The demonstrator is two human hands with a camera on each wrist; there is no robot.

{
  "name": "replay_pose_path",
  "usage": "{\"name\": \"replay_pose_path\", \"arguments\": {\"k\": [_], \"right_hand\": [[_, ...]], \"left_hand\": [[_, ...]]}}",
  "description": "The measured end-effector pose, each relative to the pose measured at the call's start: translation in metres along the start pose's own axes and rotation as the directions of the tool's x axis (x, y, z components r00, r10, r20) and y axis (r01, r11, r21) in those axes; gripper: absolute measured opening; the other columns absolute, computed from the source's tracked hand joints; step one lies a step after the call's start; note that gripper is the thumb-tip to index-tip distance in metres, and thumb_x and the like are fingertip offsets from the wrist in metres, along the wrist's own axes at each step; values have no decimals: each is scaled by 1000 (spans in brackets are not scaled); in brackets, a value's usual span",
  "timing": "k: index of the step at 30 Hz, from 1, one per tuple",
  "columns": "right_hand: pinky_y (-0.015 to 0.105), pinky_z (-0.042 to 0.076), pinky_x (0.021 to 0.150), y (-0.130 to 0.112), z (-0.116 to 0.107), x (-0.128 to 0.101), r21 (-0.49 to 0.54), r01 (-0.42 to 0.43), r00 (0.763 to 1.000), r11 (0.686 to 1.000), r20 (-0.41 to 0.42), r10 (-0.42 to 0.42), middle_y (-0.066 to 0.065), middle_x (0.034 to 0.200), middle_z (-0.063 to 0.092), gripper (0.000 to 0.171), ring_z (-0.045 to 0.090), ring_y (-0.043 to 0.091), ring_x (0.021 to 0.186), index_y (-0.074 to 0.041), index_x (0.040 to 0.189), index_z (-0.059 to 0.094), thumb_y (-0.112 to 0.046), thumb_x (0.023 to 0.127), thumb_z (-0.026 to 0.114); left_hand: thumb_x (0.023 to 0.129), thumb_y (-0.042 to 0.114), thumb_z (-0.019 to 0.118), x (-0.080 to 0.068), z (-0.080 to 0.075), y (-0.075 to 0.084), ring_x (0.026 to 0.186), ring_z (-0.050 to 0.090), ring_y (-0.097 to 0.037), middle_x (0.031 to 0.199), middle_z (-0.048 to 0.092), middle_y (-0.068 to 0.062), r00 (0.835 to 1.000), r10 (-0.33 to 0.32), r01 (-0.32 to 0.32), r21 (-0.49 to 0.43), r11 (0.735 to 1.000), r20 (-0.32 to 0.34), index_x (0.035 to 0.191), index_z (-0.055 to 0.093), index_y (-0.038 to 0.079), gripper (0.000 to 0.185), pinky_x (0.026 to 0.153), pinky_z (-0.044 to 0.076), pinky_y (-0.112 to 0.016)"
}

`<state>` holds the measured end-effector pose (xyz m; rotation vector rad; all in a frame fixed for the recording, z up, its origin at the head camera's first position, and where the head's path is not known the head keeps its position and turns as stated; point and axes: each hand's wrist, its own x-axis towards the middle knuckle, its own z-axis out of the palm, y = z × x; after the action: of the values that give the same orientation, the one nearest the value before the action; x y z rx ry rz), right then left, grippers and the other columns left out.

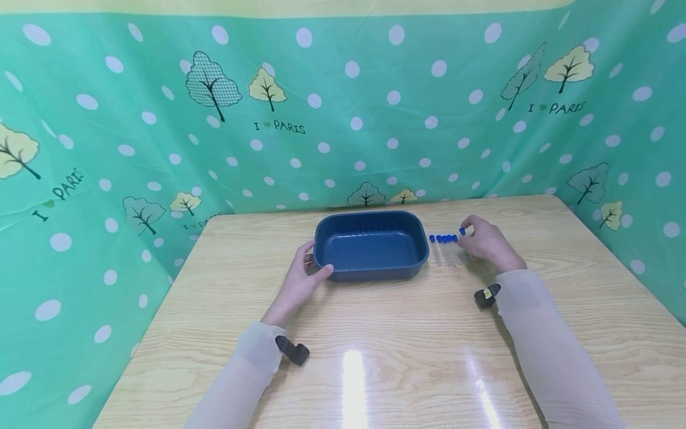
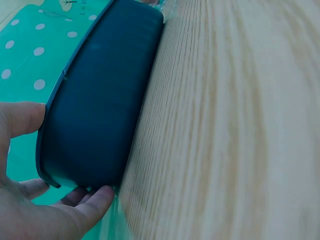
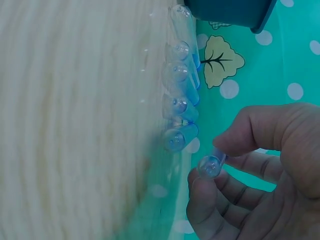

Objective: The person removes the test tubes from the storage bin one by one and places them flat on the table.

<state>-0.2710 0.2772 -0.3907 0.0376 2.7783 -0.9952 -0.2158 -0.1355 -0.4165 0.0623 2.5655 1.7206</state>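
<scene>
A dark blue plastic basin (image 1: 375, 274) stands on the table, its inside bare. My left hand (image 1: 296, 285) grips its left end, the thumb against the rim at the near corner and the fingers around the side. To the right of the basin, several clear test tubes with blue caps (image 1: 444, 239) lie side by side in a row. My right hand (image 1: 490, 244) pinches one more clear test tube (image 3: 210, 166) between thumb and fingers, at the right end of that row. The blue cap (image 1: 462, 230) of this tube shows beyond the fingertips in the head view.
The light wood-grain table (image 1: 407, 333) reaches back to a green dotted curtain (image 1: 343, 149), which also hangs along both sides. A dark wrist camera (image 1: 292, 350) sits on my left sleeve, another (image 1: 486, 296) on my right.
</scene>
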Motion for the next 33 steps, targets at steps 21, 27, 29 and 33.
{"name": "replay_pose_path", "arguments": {"k": [21, 27, 29, 33], "right_hand": [[32, 43, 49, 8, 0, 2, -31, -10, 999, 999, 49, 11, 5, 63, 52, 50, 49, 18, 51, 5, 137, 35, -14, 93, 50], [32, 43, 51, 10, 2, 4, -40, -4, 999, 999, 46, 6, 6, 66, 52, 49, 50, 18, 53, 5, 135, 36, -14, 93, 50], [32, 43, 50, 11, 2, 4, -38, -3, 999, 999, 49, 5, 5, 64, 52, 48, 49, 18, 52, 5, 135, 36, -14, 93, 50], [32, 43, 50, 13, 2, 5, -31, -5, 999, 999, 52, 6, 4, 62, 51, 49, 49, 18, 51, 4, 135, 36, -14, 93, 50]], "left_hand": [[87, 31, 69, 0, 0, 0, 130, 42, -34, 140, 41, -18, 1000, -3, 3, 13, 1000, 1, 149, 25, 21, 76, 103, 38, -51], [88, 30, 69, 0, 0, -1, 131, 42, -33, 140, 40, -18, 1000, -7, 7, 7, 1000, 5, 149, 25, 22, 75, 104, 37, -50], [87, 30, 69, 0, -1, -1, 131, 41, -34, 140, 40, -18, 1000, -2, 2, 3, 1000, 7, 149, 25, 22, 76, 104, 37, -51], [87, 29, 69, 0, 0, -1, 130, 42, -34, 140, 40, -19, 1000, 1, -1, -2, 1000, 7, 149, 25, 21, 76, 103, 38, -51]]}}
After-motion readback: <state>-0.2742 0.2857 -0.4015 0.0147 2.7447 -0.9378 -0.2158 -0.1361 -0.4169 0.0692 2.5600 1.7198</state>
